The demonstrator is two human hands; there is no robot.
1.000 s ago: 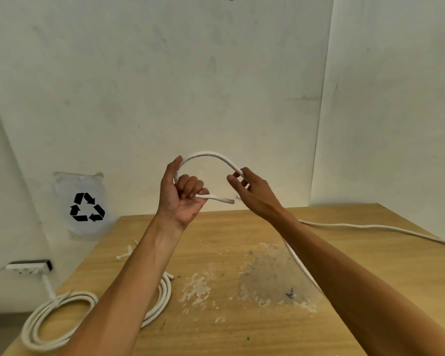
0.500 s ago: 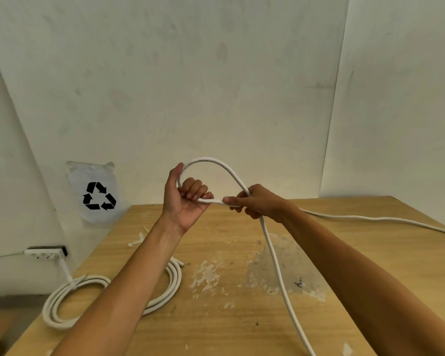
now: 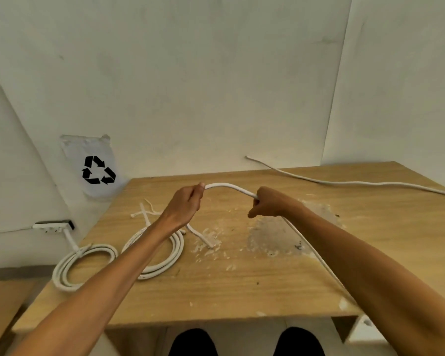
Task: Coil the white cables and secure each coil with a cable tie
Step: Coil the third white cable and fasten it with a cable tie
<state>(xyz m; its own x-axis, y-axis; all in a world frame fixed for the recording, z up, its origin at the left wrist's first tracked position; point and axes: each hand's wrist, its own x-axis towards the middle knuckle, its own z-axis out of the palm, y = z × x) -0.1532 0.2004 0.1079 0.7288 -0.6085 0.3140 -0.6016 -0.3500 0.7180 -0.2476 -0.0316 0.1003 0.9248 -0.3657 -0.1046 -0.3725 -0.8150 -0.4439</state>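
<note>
White cable, white coils — tan wood-grain tabletop with pale blotches; black recycling arrows on a whitish bag.

You face a wooden table with a pale scuffed patch and white flecks near its middle. On the far left wall hangs a plastic bag printed with a black recycling symbol. A power strip sits left of the table.
</note>
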